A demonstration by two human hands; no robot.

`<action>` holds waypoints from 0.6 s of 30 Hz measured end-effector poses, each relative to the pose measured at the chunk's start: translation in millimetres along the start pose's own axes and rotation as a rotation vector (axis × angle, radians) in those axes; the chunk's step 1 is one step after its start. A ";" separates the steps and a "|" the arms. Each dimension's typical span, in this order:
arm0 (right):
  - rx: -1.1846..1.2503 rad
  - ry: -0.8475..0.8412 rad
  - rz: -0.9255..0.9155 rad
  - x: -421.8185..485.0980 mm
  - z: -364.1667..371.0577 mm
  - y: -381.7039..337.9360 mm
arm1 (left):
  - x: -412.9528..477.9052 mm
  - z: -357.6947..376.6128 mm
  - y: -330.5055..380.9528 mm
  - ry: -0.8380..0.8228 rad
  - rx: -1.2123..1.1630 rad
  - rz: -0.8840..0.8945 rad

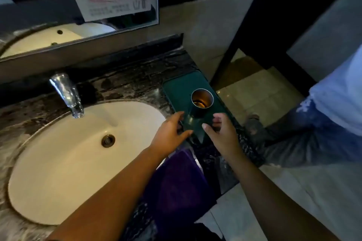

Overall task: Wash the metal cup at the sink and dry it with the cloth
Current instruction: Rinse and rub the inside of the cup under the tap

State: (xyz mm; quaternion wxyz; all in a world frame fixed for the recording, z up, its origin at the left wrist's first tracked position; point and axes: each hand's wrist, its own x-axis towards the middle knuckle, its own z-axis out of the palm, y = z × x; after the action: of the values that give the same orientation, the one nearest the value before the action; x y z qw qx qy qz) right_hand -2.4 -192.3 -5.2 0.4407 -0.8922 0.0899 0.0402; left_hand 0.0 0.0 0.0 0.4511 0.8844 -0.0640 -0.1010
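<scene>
A metal cup [201,101] stands upright, mouth up, on a dark green tray [180,92] at the right end of the counter. My left hand [170,133] hovers at the tray's near left edge, fingers spread, holding nothing. Just below the cup is my right hand [221,129], fingers apart and curled, not touching the cup as far as I can see. A purple cloth [176,186] lies on the counter's front edge under my left forearm. The white oval sink [64,154] with a chrome tap [67,94] fills the left; no water runs.
The dark marble counter [127,82] ends just right of the tray, with a tiled floor [254,92] below. Another person in jeans and a light shirt [323,123] stands close on the right. A mirror [58,35] with a paper notice runs along the back wall.
</scene>
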 end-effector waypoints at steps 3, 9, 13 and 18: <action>0.088 0.045 0.054 13.8 -8.7 3.5 | 15.5 10.3 5.1 0.013 0.000 -0.034; 0.187 -0.058 0.069 38.7 -14.1 8.1 | 41.5 23.5 6.6 0.041 0.052 -0.105; 0.200 -0.128 0.073 51.9 -13.9 6.9 | 54.1 26.3 7.3 0.066 0.010 -0.116; 0.192 -0.189 0.061 62.4 -12.2 2.5 | 64.7 29.0 8.8 0.070 -0.062 -0.111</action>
State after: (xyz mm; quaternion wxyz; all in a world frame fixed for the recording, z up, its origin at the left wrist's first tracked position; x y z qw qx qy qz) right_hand 58.2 -211.3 -9.2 0.5293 -0.8350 0.0784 0.1287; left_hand 55.8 -41.1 -17.3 0.4738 0.8753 0.0041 -0.0970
